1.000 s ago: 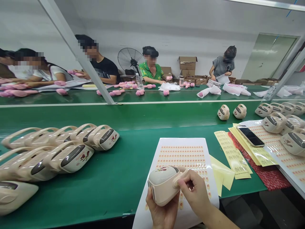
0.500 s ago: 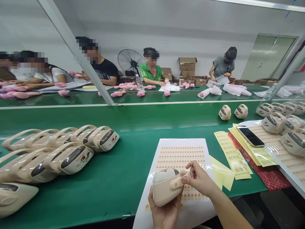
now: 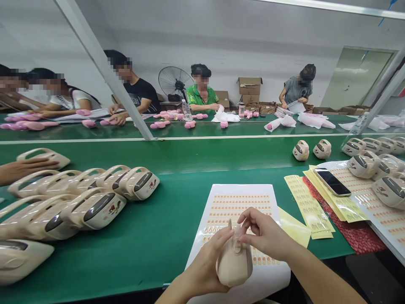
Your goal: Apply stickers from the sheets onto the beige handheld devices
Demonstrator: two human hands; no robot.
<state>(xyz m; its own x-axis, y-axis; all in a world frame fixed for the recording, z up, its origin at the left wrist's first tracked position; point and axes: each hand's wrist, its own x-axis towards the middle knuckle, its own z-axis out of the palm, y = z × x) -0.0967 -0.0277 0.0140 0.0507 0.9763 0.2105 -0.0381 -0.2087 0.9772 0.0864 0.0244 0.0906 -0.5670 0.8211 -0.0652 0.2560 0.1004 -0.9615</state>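
Observation:
A small cream plastic device [image 3: 234, 268] with a carry handle is held above a white sheet of small orange-and-yellow stickers [image 3: 240, 198]. My left hand [image 3: 205, 264] wraps its left side, the thumb up by the handle. The thumb and index finger of my right hand [image 3: 262, 234] are closed at the right side of the handle, by its rounded end tab. Whether a sticker lies between those fingers is too small to tell. The device's narrow end faces me; its decorated front is hidden.
Rows of matching devices [image 3: 104, 209] stand at left, where a co-worker's hand [image 3: 41, 164] touches one. At right lie yellow sticker sheets [image 3: 308, 202], a phone [image 3: 332, 181] and more devices [image 3: 363, 162]. Several people work across the green bench [image 3: 177, 156] with pink items [image 3: 160, 125].
The device has turned so its end faces me, with its flowered front out of sight. My left hand has shifted from beneath to its left side. A co-worker's hand and another device appeared at left.

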